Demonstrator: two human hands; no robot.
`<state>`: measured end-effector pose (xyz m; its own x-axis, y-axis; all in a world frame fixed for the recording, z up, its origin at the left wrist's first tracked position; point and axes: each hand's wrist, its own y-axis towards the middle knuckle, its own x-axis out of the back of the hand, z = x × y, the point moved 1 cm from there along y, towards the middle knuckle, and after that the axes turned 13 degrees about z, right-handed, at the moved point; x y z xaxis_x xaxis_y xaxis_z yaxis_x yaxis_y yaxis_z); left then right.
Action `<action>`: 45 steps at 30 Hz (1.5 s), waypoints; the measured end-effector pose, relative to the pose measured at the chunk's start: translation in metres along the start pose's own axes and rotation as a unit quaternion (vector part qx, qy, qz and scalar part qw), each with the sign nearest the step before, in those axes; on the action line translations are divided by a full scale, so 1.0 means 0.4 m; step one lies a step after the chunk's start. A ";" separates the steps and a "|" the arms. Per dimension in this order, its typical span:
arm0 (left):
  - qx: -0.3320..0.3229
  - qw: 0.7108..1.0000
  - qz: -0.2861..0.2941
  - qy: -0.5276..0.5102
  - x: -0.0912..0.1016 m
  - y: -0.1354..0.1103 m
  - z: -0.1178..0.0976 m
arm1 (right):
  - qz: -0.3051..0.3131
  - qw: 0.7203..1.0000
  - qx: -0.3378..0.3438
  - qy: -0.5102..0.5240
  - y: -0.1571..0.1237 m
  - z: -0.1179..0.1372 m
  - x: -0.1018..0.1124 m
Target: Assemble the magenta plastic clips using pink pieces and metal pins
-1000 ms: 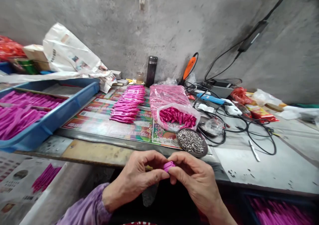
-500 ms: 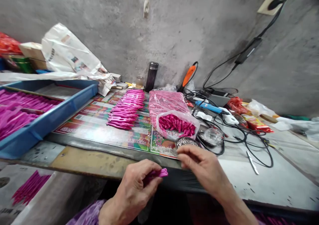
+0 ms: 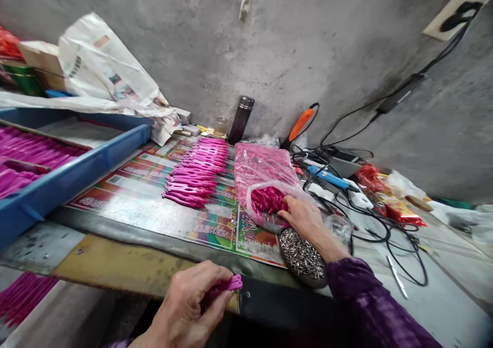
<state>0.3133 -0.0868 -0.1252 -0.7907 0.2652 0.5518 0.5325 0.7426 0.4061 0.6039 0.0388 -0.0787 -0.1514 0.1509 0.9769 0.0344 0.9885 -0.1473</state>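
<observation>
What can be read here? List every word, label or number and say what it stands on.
"E SELECTION": on the colourful printed sheet, near its front edge; any letters before it are unclear.
The rest of that sheet's print, and the newspaper at the back left: too blurred to read.

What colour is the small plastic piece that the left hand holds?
Bright pink: the plastic piece in the left hand shows best in the head view.

2 hands [image 3: 188, 307] [image 3: 304, 217], 1 held pink clip [image 3: 230, 284], 1 blue tray [image 3: 77, 171], 1 flask [image 3: 239, 119], 1 pin dish [image 3: 311, 283]
</observation>
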 end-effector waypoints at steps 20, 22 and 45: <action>0.022 0.999 0.001 -0.023 0.008 -0.010 -0.030 | -0.093 0.995 -0.002 0.019 -0.121 0.014 0.028; 0.037 0.999 0.012 -0.031 0.007 -0.021 -0.038 | -0.136 0.986 0.038 0.092 -0.191 0.037 0.030; -0.004 0.998 0.065 -0.026 -0.034 -0.086 -0.094 | -0.050 0.769 0.164 0.617 -0.526 0.205 -0.124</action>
<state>0.3172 -0.1391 -0.1194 -0.7295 0.3901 0.5619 0.6336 0.6948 0.3402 0.5233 -0.1756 -0.1087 0.9209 0.1488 0.3602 -0.1979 0.9748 0.1034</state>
